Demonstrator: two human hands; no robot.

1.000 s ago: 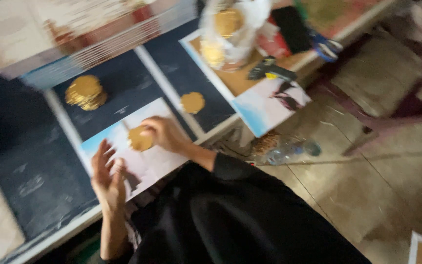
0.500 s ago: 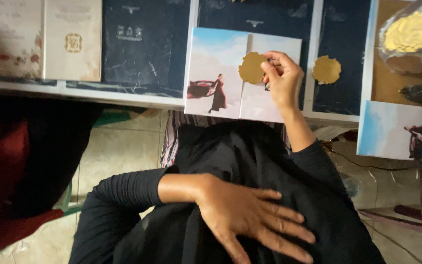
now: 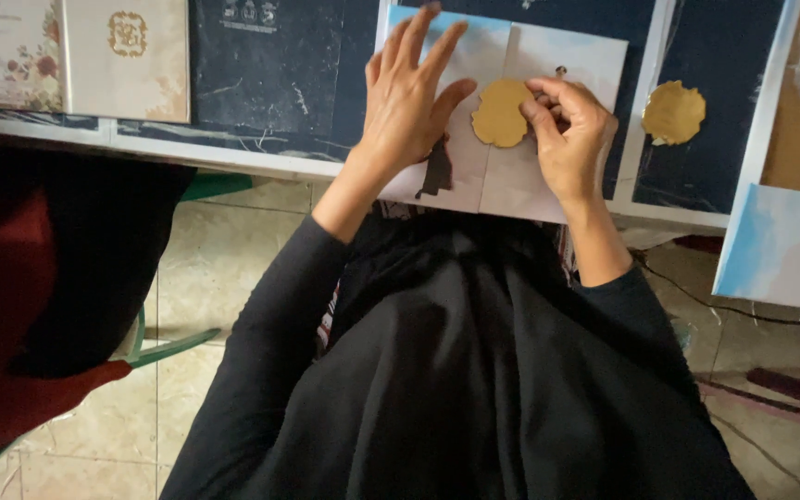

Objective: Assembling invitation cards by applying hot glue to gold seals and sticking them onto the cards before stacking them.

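Note:
A folded card (image 3: 530,176) with a pale blue sky picture and a dark figure lies at the table's near edge. My left hand (image 3: 411,97) rests flat on its left flap, fingers spread. A gold scalloped seal (image 3: 500,113) sits over the seam where the two flaps meet. My right hand (image 3: 568,131) pinches the seal's right edge with fingertips and thumb. A second gold seal (image 3: 673,111) lies loose on a dark blue card to the right.
Dark blue cards (image 3: 270,65) and cream cards (image 3: 127,57) cover the table's left side. Another sky-picture card (image 3: 780,243) hangs over the edge at right. A red and black cloth (image 3: 39,296) drapes a green chair at left. Tiled floor (image 3: 206,268) lies below.
My left hand has come up from my lap onto the card's left flap. My right hand stays on the gold seal. The view has moved in closer to the card.

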